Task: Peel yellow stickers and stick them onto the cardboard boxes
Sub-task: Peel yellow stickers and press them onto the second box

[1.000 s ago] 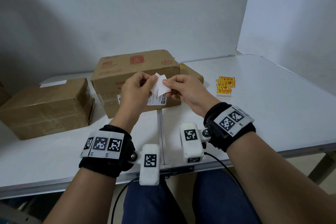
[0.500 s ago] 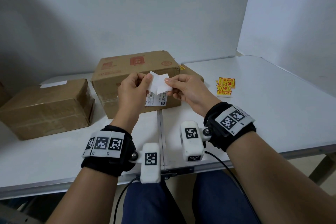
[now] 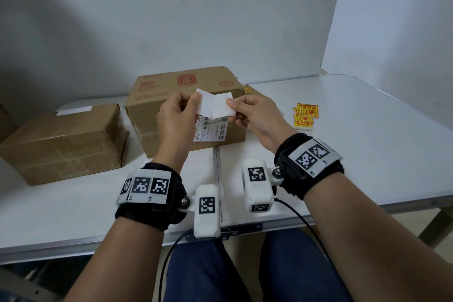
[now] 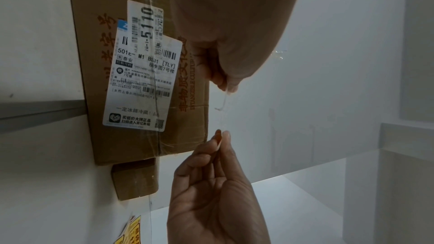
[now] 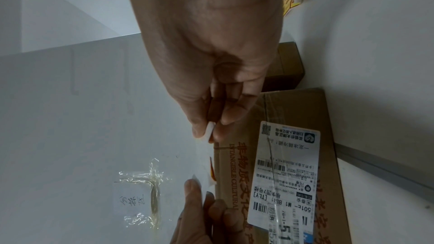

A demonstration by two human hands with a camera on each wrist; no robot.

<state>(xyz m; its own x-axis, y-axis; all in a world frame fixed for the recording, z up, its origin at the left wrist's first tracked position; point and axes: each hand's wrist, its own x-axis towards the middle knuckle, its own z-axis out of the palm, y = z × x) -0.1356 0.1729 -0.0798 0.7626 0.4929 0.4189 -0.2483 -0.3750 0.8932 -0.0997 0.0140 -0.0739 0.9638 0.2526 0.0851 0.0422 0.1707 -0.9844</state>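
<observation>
2 hands raised, seemingly pinching

The two hands have drawn apart, spreading the white sticker sheet wider between them.

Dim, soft indoor light, wide-angle bend at the edges.
A broad shadow darkens the pale grey wall left of the large brown cardboard box; wrist views are murky.

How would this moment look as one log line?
left hand: pinches sticker | right hand: pinches sticker | stage: peeling | box: behind
</observation>
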